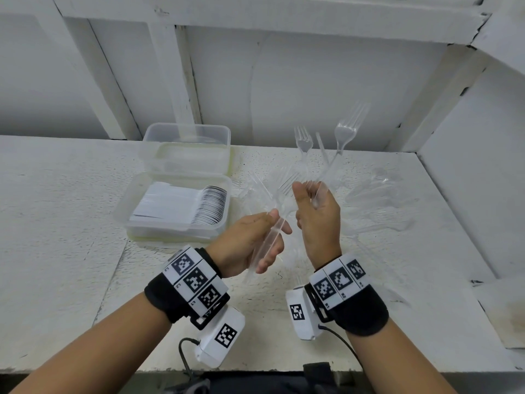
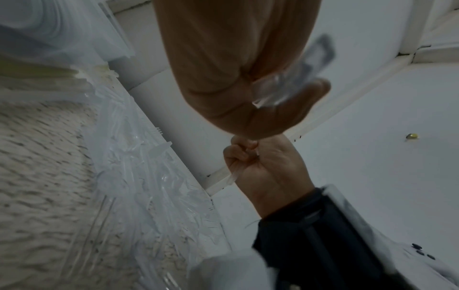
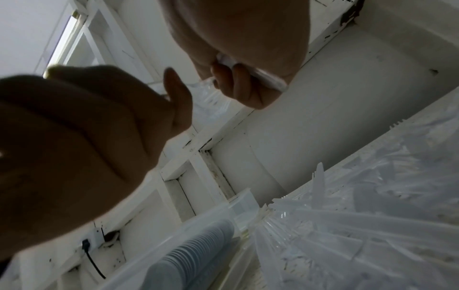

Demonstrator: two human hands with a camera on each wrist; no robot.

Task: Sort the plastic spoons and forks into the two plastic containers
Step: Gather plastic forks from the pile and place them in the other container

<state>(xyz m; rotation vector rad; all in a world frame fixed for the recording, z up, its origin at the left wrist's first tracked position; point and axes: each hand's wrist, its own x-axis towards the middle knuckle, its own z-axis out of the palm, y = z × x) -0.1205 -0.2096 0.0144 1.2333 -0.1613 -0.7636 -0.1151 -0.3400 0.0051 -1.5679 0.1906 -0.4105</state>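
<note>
Both hands are raised over the white table (image 1: 71,194). My left hand (image 1: 272,231) grips the handles of a few clear plastic forks (image 1: 285,186), tines pointing away. Close beside it, my right hand (image 1: 309,191) holds several clear forks (image 1: 304,139) fanned upward. In the left wrist view the left hand (image 2: 285,109) clasps clear handles (image 2: 278,92) and the right hand (image 2: 248,155) is fisted round its own. The near container (image 1: 136,220) holds a stacked row of white spoons (image 1: 199,204). Behind it stands the far container (image 1: 224,132). Its contents are unclear.
A loose pile of clear cutlery (image 1: 377,200) covers the table right of the hands and spreads under them, seen as the pile (image 3: 360,225) and the pile (image 2: 139,176) in the wrist views. White wall panels stand behind and to the right. The table's front edge runs below my wrists.
</note>
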